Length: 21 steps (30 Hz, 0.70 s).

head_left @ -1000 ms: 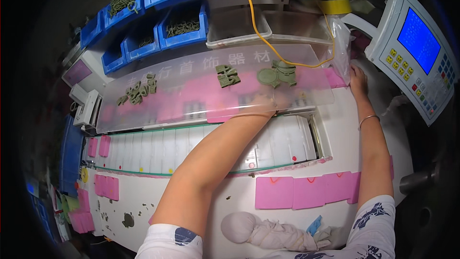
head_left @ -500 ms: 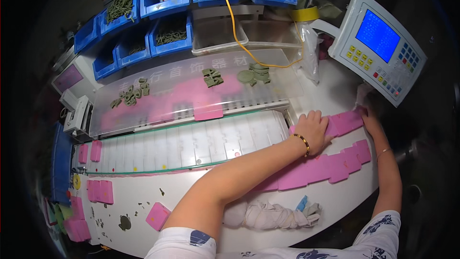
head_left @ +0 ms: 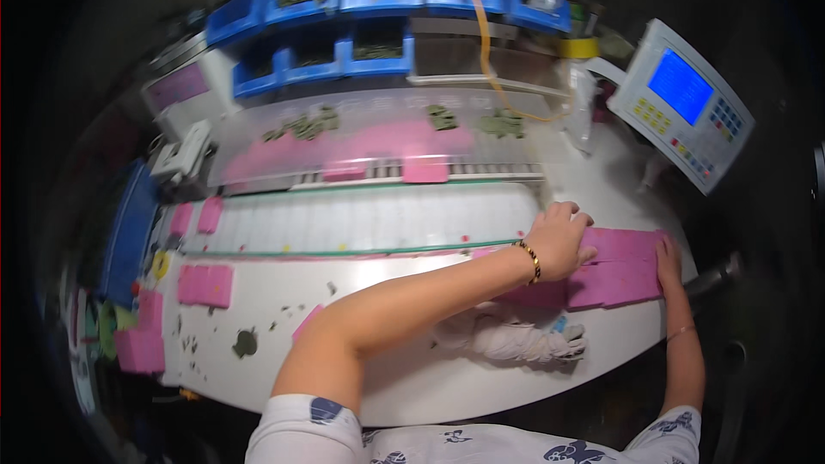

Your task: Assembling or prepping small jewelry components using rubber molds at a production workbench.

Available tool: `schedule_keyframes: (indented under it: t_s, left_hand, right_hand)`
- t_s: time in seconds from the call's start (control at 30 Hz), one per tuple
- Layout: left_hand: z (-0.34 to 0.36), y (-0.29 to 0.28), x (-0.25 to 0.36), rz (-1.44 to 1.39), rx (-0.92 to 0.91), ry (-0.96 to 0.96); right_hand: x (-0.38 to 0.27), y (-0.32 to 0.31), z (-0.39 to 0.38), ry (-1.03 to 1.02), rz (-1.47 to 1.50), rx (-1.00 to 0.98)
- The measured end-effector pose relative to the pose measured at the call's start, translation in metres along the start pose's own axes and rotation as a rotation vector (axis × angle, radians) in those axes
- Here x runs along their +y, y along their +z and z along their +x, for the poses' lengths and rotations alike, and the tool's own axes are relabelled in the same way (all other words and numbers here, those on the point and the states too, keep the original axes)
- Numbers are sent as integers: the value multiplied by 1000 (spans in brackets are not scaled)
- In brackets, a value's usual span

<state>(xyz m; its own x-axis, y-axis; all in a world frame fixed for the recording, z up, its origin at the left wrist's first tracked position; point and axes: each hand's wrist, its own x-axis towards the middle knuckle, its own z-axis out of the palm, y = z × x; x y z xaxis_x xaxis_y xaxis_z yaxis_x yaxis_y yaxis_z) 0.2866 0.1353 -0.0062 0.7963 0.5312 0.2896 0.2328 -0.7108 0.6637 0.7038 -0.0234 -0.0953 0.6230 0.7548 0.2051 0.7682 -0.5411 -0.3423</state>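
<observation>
In a blurred view, my left hand (head_left: 557, 241) grips the left part of a group of flat pink plates (head_left: 617, 288) at the right of the white worktop, fingers curled over the upper edge. My right hand (head_left: 667, 258) holds the right end of the same plates, fingers bent along their side. The plates lie in two touching rows, partly hidden by my left hand and forearm. Just below them lies a wrapped pale cloth bundle (head_left: 524, 339). Left of my left hand is a long white segmented track (head_left: 361, 215) with a green edge.
A clear cover (head_left: 369, 125) with green wax pieces (head_left: 443, 118) spans the back, below blue bins (head_left: 378, 56) and a yellow cable (head_left: 483, 34). A control panel (head_left: 681, 103) stands upper right. More pink blocks (head_left: 204, 283) and dark scraps (head_left: 245, 342) are at left.
My left hand has come out from under the clear cover onto the plates. My right hand has moved down from beside the panel. The plates' two rows now touch. The view has shifted.
</observation>
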Motion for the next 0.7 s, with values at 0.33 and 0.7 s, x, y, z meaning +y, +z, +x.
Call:
schedule_keyframes:
  t_s: [0.33, 0.7]
  left_hand:
    - [-273, -207, -68, 546, 633, -420]
    - [-399, -210, -81, 677, 610, -813]
  right_hand:
    - [-195, -17, -110, -200, 529, 90]
    - [-416, -50, -248, -946, 562, 43]
